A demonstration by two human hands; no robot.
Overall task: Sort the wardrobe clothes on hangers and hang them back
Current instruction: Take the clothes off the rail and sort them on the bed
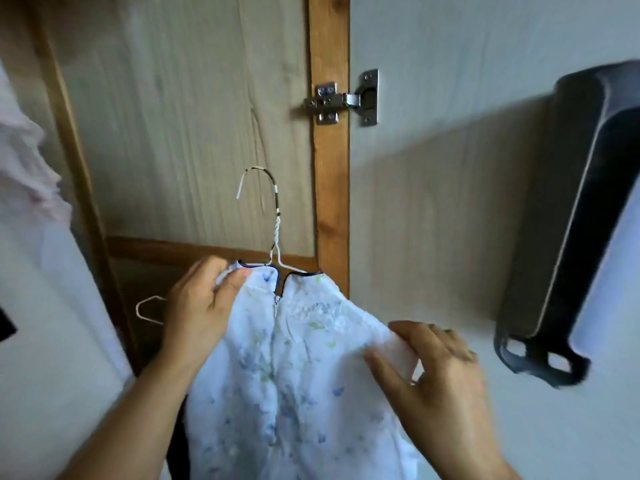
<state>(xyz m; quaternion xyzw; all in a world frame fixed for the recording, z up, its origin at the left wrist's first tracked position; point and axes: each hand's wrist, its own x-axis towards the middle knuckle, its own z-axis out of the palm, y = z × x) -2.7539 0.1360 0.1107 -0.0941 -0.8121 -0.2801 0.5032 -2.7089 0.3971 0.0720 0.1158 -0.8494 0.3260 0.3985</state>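
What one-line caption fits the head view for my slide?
Both hands, left and right, pinch a white floral garment onto a wire hanger by the wardrobe door.

Garment [294, 375] on wire hanger [273, 233], centre foreground, hanger hook above neckline, in front of wardrobe door panel [180, 116]. Left hand [197, 306] at garment's left shoulder, right hand [436, 368] at its right shoulder edge. Second hanger [149, 310] just left of left hand, partly hidden behind it. Door frame strip [329, 202] right of hook; hinge [343, 98] above, bridging strip and wall panel [433, 202] to right. Dark object [571, 220] far right. Hanging cloth [27, 150] at far left edge.
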